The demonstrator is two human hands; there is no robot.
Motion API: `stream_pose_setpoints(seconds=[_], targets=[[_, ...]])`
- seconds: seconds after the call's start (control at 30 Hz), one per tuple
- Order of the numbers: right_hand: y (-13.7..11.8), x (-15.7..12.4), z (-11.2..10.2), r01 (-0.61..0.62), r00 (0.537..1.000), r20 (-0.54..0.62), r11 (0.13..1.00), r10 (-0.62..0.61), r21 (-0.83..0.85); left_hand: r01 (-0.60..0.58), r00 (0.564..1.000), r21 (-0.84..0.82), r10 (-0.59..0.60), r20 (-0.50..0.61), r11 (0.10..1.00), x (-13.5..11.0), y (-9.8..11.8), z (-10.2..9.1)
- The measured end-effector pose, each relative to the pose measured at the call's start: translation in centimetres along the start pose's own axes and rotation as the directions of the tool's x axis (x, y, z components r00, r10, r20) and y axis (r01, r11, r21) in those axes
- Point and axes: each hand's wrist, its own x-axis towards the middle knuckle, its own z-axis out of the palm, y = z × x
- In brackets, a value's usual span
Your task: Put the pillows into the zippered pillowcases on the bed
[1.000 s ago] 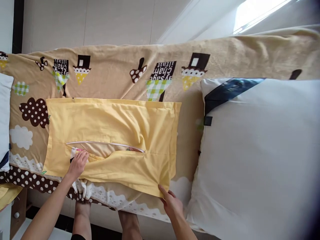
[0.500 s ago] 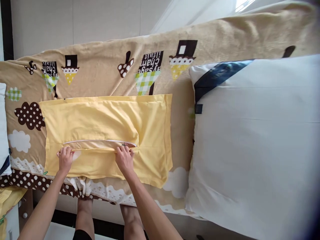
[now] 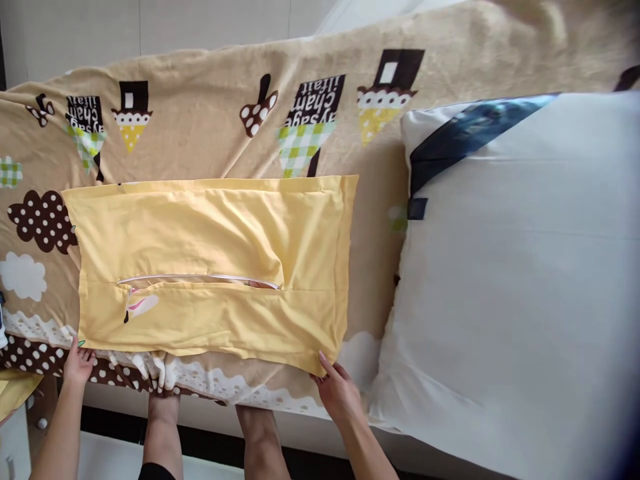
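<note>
Yellow pillowcase (image 3: 215, 233) spread just beyond both hands — left grip (image 3: 79, 365) pinching near-left corner, right grip (image 3: 341, 393) near-right.

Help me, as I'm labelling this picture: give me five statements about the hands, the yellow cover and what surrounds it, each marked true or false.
1. The left hand is at a near corner of the yellow cover. True.
2. The cover's slit is fully closed. False: it gapes slightly.
3. A white pillow lies to the right of the cover. True.
4. The right hand rests on that pillow. False: it grips the cover's near right corner.
5. The cover lies on a patterned blanket. True.
</note>
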Motion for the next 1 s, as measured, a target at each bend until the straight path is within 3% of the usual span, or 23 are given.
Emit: stream_pose_setpoints(seconds=[0.1, 0.33, 0.43, 0.53, 0.67, 0.8, 1.0], targets=[[0.3, -0.3, 0.1, -0.078, 0.990, 0.118, 0.995, 0.070, 0.062, 0.006, 0.998, -0.095, -0.012, -0.061, 0.995, 0.9, 0.5, 0.5], [0.4, -0.9, 0.1, -0.151, 0.982, 0.151, 0.942, 0.110, 0.299, -0.038, 0.993, -0.257, 0.008, -0.115, 0.966, 1.4, 0.4, 0.2], [0.5, -0.8, 0.1, -0.106, 0.988, 0.141, 0.928, 0.059, 0.356, -0.037, 0.995, -0.258, 0.012, -0.098, 0.966, 1.6, 0.1, 0.3], [0.8, -0.7, -0.4, 0.005, 0.999, 0.033, 0.910, -0.020, 0.414, -0.041, 0.997, -0.225, 0.025, -0.074, 0.973, 1.8, 0.1, 0.2], [2.0, -0.6, -1.2, 0.064, 0.997, -0.056, 0.906, -0.045, 0.419, -0.052, 0.997, -0.203, 0.041, -0.059, 0.978, 2.2, 0.6, -0.4], [3.3, -0.2, -1.3, 0.033, 0.995, -0.101, 0.922, 0.006, 0.385, -0.029, 0.999, -0.211, 0.020, -0.044, 0.977, 2.2, 0.6, -0.4], [3.3, 1.3, -1.0, 0.006, 1.000, -0.027, 0.955, 0.002, 0.298, 0.008, 0.999, -0.282, 0.007, 0.050, 0.959, 0.4, -1.0, 0.9]])
